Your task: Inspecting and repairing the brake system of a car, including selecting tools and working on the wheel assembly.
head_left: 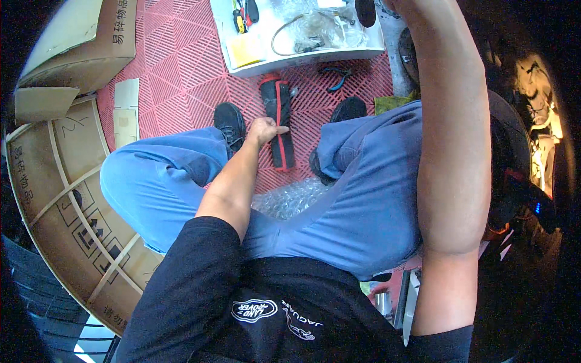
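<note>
Black roll-up pouch with red trim [279, 151], one, lying lengthwise on a red ribbed floor mat [175, 54], between two black shoes [230, 121]; it serves as reference for all places below. Left hand [265, 129]: at the pouch's left edge about mid-length, touching it, one digit laid straight across the top, the others curled; whether they grip the pouch, cannot tell. Right hand [392, 3]: well beyond the pouch to the upper right, only a sliver within view, so its state cannot be told. Bubble wrap [290, 198], clear: at the pouch's near end. Pliers [340, 81], blue-handled: right of its far end. White tray [305, 60]: just past the far end, containing screwdrivers [240, 23], a yellow square [245, 51] and a dark cable [277, 37] among clear plastic bags. Cardboard box [78, 139], large: well left of the pouch.
</note>
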Demonstrator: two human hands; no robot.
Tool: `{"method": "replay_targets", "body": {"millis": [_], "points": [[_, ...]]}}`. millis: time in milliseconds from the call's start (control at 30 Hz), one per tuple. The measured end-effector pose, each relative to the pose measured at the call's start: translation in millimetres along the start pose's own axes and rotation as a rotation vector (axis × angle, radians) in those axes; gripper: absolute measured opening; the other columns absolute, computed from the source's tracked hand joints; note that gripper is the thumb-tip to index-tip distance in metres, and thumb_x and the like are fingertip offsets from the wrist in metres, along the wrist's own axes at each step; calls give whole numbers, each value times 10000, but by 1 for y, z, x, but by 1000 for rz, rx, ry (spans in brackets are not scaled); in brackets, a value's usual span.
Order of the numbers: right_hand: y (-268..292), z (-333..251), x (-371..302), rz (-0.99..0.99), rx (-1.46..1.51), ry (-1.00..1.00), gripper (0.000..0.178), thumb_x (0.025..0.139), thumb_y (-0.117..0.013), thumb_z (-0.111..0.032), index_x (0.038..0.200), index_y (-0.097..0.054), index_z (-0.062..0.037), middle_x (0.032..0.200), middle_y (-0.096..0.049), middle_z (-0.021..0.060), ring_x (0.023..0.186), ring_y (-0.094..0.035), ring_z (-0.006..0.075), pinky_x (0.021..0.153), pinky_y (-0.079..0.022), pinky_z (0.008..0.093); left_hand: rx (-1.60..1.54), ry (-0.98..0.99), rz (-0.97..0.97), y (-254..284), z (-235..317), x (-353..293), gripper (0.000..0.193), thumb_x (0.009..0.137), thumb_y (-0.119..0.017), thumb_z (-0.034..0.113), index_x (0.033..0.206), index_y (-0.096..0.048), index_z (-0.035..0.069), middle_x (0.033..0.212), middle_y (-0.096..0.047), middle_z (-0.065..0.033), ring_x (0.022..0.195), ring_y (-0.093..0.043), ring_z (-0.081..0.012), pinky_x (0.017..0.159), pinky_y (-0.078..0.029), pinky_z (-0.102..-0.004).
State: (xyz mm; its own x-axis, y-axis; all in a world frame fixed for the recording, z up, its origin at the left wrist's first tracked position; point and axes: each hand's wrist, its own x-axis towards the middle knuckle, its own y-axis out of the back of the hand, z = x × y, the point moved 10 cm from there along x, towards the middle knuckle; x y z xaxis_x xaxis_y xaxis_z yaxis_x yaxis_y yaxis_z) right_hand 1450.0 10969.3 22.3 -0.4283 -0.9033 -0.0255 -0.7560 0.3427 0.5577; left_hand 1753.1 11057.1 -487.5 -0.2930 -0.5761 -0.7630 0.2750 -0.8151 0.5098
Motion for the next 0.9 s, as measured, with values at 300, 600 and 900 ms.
{"method": "replay_targets", "body": {"millis": [300,600,900], "points": [[-14,45,46,-130,13,170,364,914,-673,-265,1168,-634,-7,911,-626,-1,775,-538,71,692,-443,219,233,168,613,23,51,-47,385,763,-694,134,1116,-603,9,1172,-504,-253,1095,-560,-435,920,-501,-501],[-56,35,36,-173,45,136,325,938,-653,-262,1119,-641,8,822,-591,-3,706,-522,73,640,-431,232,-381,367,514,20,20,-59,238,877,-499,24,975,-705,-45,1039,-673,-272,962,-678,-418,845,-561,-488],[-87,25,36,-220,115,111,285,947,-644,-224,1101,-632,16,814,-573,-9,697,-491,62,621,-400,213,-520,396,514,10,8,-59,245,902,-466,36,1119,-553,-37,1013,-660,-297,997,-657,-440,859,-544,-505]]}}
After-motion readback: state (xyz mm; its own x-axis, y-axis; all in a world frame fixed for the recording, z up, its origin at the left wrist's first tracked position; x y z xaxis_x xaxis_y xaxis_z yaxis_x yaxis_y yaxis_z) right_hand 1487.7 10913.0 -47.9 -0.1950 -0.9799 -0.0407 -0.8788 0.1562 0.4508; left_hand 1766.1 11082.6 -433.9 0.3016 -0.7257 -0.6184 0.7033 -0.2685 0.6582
